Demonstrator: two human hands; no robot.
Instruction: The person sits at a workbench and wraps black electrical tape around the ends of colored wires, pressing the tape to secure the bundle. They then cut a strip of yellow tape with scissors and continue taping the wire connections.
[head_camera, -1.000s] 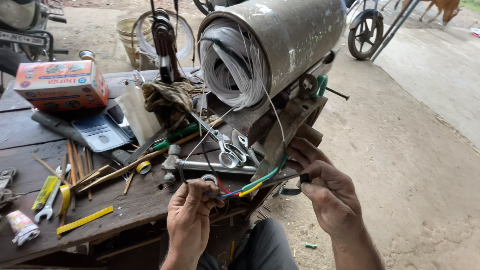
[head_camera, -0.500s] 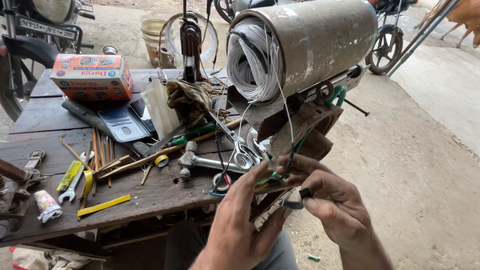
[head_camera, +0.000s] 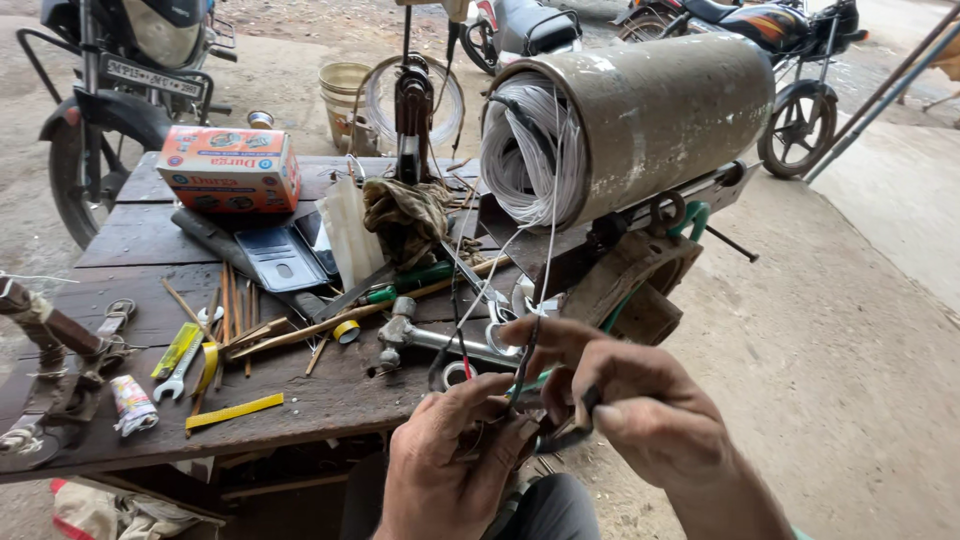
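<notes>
My left hand (head_camera: 455, 455) and my right hand (head_camera: 630, 400) meet at the near edge of a dark wooden workbench (head_camera: 130, 300). Both pinch thin coloured wires (head_camera: 525, 365) that lead up toward a big grey metal cylinder (head_camera: 660, 120) lying on its side. White coiled windings (head_camera: 525, 155) fill the cylinder's open end. My right fingers also grip a small dark piece at the wire ends; what it is I cannot tell. Scissors (head_camera: 500, 300) and a metal pipe wrench (head_camera: 420, 335) lie just beyond my hands.
On the bench lie an orange cardboard box (head_camera: 228, 170), a phone in a wallet case (head_camera: 285, 255), a rag (head_camera: 405, 215), a green screwdriver (head_camera: 405, 282), sticks, a spanner (head_camera: 180, 365) and a small tube (head_camera: 130, 405). Motorcycles (head_camera: 120, 60) and a bucket (head_camera: 343, 95) stand behind.
My left hand has come in closer to my right and now holds the wires together with it. The view has tilted up and shifted left.
</notes>
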